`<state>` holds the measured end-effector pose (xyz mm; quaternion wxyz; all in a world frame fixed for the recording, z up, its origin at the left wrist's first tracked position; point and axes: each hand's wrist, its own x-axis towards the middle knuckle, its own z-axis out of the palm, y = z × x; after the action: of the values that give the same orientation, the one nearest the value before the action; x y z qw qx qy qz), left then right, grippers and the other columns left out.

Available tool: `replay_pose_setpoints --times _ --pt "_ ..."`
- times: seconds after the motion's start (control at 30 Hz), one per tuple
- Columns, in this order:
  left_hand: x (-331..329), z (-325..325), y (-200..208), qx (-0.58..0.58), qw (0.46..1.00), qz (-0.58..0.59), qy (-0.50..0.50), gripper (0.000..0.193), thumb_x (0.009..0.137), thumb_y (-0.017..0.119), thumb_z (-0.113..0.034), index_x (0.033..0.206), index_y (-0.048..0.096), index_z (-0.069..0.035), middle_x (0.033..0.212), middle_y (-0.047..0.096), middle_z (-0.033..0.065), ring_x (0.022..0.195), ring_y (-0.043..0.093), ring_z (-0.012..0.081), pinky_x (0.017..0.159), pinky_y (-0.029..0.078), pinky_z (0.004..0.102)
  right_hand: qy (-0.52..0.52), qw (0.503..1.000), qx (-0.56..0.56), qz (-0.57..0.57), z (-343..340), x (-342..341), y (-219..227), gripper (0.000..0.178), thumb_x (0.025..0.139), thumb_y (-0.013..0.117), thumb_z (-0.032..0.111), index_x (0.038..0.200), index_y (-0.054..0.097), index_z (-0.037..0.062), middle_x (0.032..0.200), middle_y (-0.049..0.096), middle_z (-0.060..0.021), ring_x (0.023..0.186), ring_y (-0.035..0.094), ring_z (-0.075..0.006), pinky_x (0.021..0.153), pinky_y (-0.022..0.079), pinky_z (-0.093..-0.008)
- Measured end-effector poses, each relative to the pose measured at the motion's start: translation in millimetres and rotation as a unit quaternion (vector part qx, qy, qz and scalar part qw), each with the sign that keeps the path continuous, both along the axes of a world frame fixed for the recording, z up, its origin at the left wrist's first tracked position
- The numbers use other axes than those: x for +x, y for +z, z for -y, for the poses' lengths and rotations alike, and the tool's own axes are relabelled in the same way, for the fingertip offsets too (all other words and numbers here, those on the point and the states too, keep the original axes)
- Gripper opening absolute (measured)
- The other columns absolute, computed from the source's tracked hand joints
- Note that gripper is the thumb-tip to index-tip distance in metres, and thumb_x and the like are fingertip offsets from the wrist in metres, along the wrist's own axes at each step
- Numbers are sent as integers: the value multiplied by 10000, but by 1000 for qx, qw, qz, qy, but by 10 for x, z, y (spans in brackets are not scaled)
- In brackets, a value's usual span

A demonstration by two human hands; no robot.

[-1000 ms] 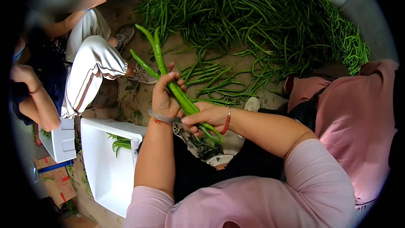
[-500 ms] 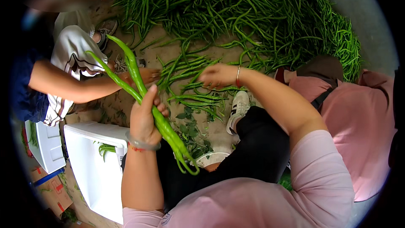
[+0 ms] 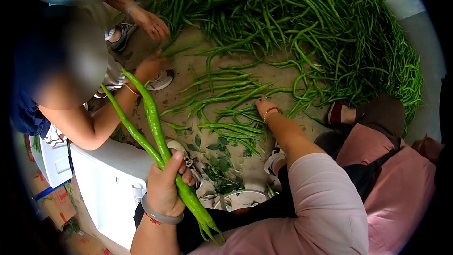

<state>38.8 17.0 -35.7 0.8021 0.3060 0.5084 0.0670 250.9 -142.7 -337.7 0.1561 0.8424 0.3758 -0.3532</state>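
Observation:
Two or more long green chili peppers stick up out of my left hand, which is closed around their lower part. Their stem ends point down past my wrist. My right hand reaches forward to the floor, its fingers curled together on the end of a green chili pepper in a loose row. More of these peppers lie side by side just left of and below that hand. The fingertips are partly hidden.
A large heap of green chili peppers fills the far side. At left a co-worker's hand hovers near it. White foam boxes stand at near left, with cardboard beyond. Another person's pink-clad leg is at right. Leaves litter the floor.
My right hand has come down onto the row of peppers. My left hand, still holding its peppers, appears lower in view. The co-worker has leaned in, hands now nearer the heap.

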Motion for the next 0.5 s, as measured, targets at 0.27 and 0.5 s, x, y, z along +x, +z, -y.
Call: replay_pose_setpoints --times 0.27,0.5 --pt "-36 20 14 3 999 38 -15 179 756 532 -181 707 377 -106 598 374 -13 474 374 79 435 330 206 84 903 418 57 204 233 1008 166 694 499 70 852 459 40 885 469 -164 675 530 -264 533 448 -339" --pt "-58 85 -28 -49 987 152 -26 184 734 570 -192 777 455 -56 704 504 48 606 503 146 510 430 245 45 648 758 58 -90 -587 2759 252 595 598 -55 800 520 70 756 415 -71 624 459 -159 509 391 -223"
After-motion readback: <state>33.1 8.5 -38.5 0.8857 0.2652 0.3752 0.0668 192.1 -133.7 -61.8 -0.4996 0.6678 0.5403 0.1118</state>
